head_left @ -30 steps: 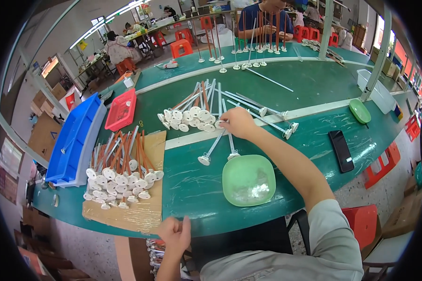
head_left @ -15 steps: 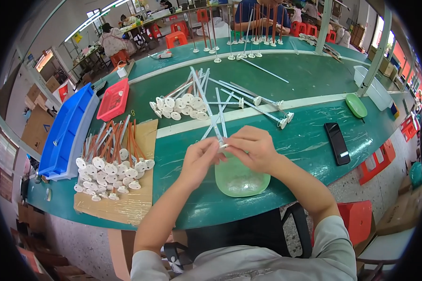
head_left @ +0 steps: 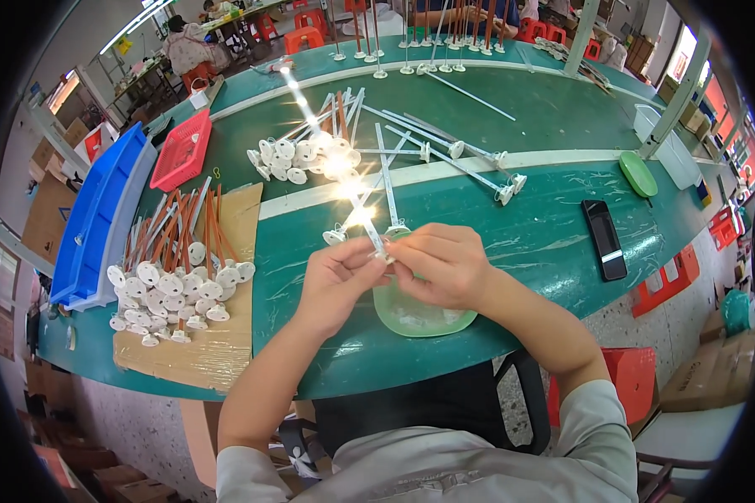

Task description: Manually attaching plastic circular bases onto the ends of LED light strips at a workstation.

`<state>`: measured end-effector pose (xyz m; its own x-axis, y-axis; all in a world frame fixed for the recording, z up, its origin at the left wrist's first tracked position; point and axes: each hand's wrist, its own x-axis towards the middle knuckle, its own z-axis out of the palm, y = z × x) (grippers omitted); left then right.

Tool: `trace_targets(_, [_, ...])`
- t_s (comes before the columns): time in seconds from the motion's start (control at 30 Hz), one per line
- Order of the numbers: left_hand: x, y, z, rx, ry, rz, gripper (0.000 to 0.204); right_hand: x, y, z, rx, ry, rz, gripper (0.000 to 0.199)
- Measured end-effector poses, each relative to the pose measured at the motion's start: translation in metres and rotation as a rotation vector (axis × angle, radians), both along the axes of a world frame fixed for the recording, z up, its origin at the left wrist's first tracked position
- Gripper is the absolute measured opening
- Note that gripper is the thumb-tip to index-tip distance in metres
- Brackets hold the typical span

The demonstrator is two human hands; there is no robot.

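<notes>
My left hand and my right hand meet over the near edge of the green table. Both pinch the near end of a long thin lit rod, which glows with bright spots along its length and runs away from me. Under my hands lies a pale green dish. A second white rod with a round base lies just beyond my fingers.
A heap of white round-based rods lies mid-table. Brown rods with white discs rest on cardboard at left, beside a blue bin and red basket. A black phone and green lid lie right. People sit at far tables.
A second ago my right hand reached alone toward the rods while my left hung below the table. Both hands then came together over the dish, and the held rod now glows.
</notes>
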<state>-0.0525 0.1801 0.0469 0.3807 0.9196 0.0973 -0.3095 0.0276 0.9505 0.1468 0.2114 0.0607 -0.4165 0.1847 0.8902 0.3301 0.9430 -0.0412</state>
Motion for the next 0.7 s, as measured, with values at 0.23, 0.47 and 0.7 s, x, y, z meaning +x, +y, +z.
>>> trace_targets(0.23, [-0.004, 0.0, -0.002, -0.115, -0.145, -0.034, 0.034, 0.002, 0.003, -0.006, -0.109, 0.06, 0.107, 0.025])
trace_targets(0.47, [-0.004, 0.003, -0.001, -0.096, -0.03, 0.016, 0.032, -0.002, 0.0, -0.008, -0.201, 0.063, 0.041, 0.023])
trace_targets(0.7, [-0.006, 0.006, 0.002, -0.103, -0.088, -0.047, 0.035, 0.005, 0.01, -0.006, -0.216, 0.083, 0.132, 0.024])
